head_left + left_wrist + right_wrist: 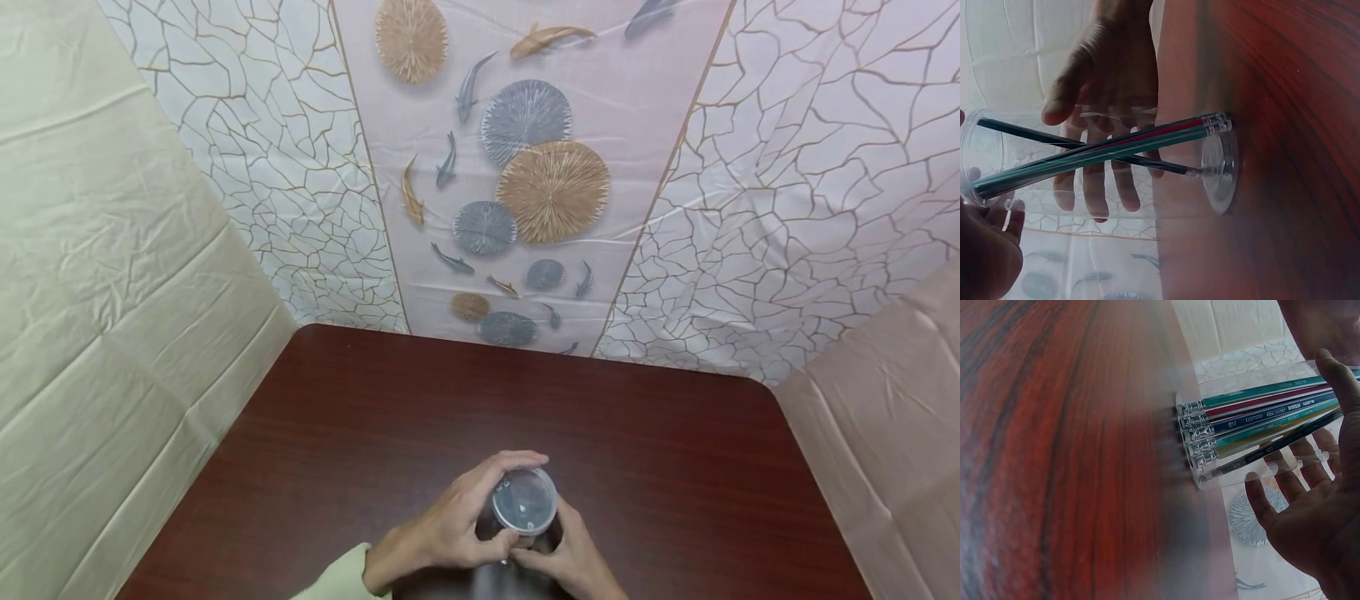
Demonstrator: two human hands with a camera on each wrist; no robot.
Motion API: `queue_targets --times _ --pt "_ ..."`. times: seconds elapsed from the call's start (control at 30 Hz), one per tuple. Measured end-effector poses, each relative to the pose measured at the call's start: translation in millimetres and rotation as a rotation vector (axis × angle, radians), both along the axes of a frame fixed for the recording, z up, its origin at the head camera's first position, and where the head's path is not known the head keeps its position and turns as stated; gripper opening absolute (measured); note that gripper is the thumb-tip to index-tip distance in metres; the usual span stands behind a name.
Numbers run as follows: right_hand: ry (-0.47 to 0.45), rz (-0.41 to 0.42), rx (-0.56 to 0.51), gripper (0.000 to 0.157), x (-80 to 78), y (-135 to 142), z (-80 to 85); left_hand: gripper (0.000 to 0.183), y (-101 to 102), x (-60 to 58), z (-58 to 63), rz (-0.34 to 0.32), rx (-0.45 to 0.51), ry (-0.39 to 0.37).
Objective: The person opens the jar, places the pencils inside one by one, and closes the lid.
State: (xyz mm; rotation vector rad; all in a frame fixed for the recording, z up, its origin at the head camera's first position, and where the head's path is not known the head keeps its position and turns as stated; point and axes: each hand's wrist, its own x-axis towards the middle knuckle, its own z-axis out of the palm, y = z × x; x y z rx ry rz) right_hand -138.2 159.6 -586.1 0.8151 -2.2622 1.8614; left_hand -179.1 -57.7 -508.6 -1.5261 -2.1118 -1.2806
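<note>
A clear plastic cylinder (1179, 203) with a clear round lid (525, 500) stands upright, its base at the tabletop. Inside it, several pencils (1260, 415) in green, red, dark blue and black lean across one another, metal-banded ends down. My left hand (457, 517) holds the top, thumb and index finger curved around the lid's rim. Lower on the right side, my right hand (573, 554) holds the cylinder, its fingers (1094, 187) visible through the clear wall. Whether the lid is fully seated cannot be told.
A dark reddish-brown wooden table (360, 417) lies beneath the hands. Behind it hangs a patterned cloth (525, 275) with fish and round shapes. Pale creased cloth sheets (97, 292) line the left and right sides.
</note>
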Motion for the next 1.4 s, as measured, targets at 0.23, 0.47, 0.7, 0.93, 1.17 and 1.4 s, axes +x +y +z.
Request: queue_targets --times 0.23,0.47,0.7,0.93,1.17,1.4 --pt "0.031 -0.05 0.037 0.084 0.0 1.0 -1.1 0.098 0.8 1.9 -0.7 0.126 0.009 0.008" --pt "0.029 0.002 -0.011 0.081 1.0 0.4 -0.5 0.082 2.2 5.1 -1.0 0.201 0.049 0.033" --pt "-0.021 -0.02 0.007 0.084 2.7 -1.1 1.0 0.072 0.3 -0.5 -0.8 0.053 0.068 0.043" --pt "-0.021 0.025 -0.029 0.08 1.9 -0.3 2.0 0.071 0.0 -1.4 -1.9 -0.026 0.017 -0.031" --pt "0.013 -0.039 0.03 0.084 -0.7 0.5 0.5 0.096 1.5 0.9 0.0 0.134 -0.019 -0.025" --pt "-0.062 -0.007 -0.017 0.08 0.0 -0.4 1.2 0.088 2.1 1.2 -1.2 0.195 0.03 0.031"
